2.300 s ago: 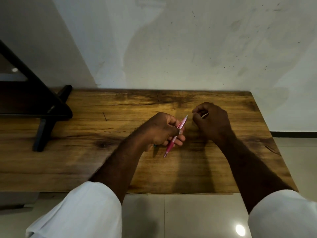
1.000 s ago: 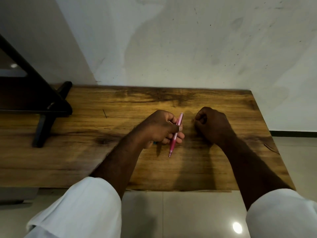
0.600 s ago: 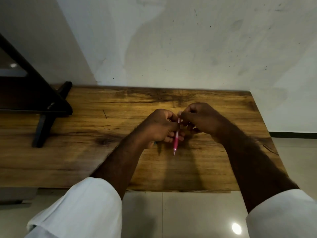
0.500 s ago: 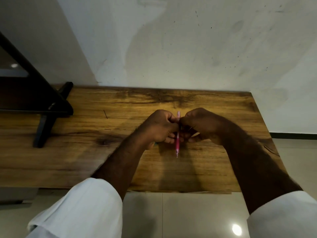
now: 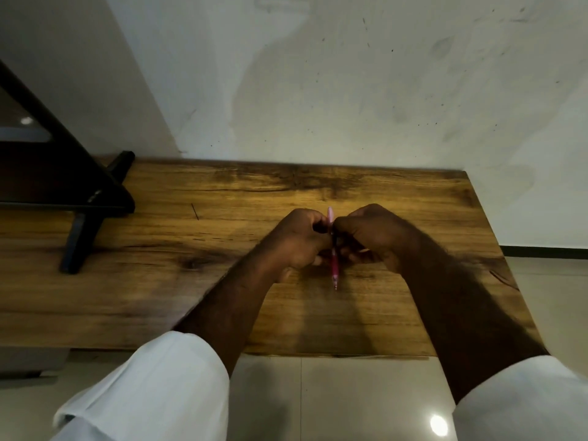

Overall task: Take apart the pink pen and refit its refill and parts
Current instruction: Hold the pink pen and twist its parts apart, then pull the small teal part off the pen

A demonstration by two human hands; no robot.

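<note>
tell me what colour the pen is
Pink, seen in the head view: the pen is held between the left hand and right hand.

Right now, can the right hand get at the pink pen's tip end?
Probably yes. The right hand already touches the pink pen mid-barrel, beside the left hand. The tip end sticks out bare below both hands over the wooden table, nothing covering it.

No readable text anywhere, honestly. The pen (image 5: pixel 334 265) between the hands has no print or brand I can make out, and the table (image 5: pixel 159 281) under them shows only wood grain.
</note>
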